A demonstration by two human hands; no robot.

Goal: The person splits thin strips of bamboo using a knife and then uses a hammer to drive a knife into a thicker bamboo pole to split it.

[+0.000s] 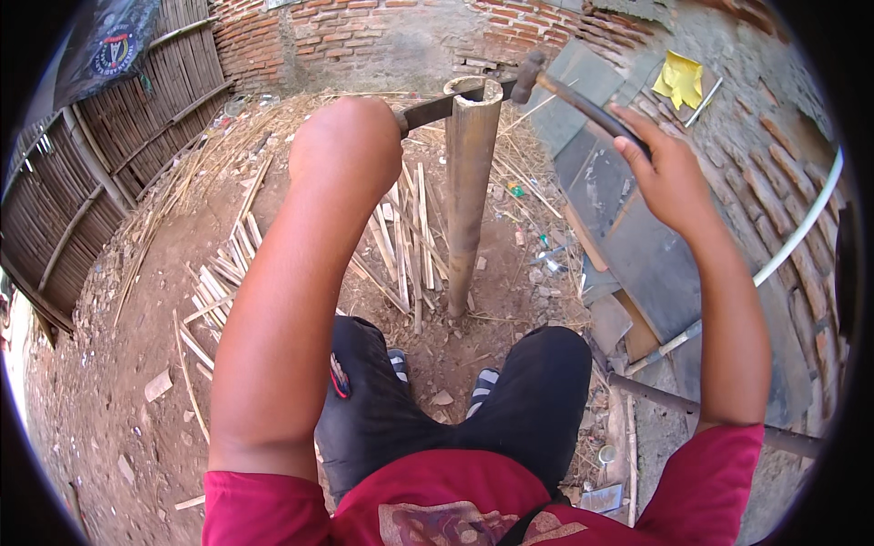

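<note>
An upright bamboo pole (466, 200) stands on the dirt in front of my knees, its hollow top facing up. Across that top lies the dark blade of a large knife (428, 113), which looks set into the bamboo's rim. My left hand (348, 146) is closed round the knife's handle, to the left of the pole. In my right hand (663, 164) is a hammer (583, 102), gripped by its dark handle. The hammer's head is raised just right of the pole top, close to the blade's far end. Whether they touch I cannot tell.
Split bamboo strips (218, 282) lie in heaps left of and behind the pole. Dark flat boards (628, 246) lean at the right by a brick wall (765, 182), with a pale pipe (801, 232) across them. A woven bamboo fence (100, 164) stands at the left.
</note>
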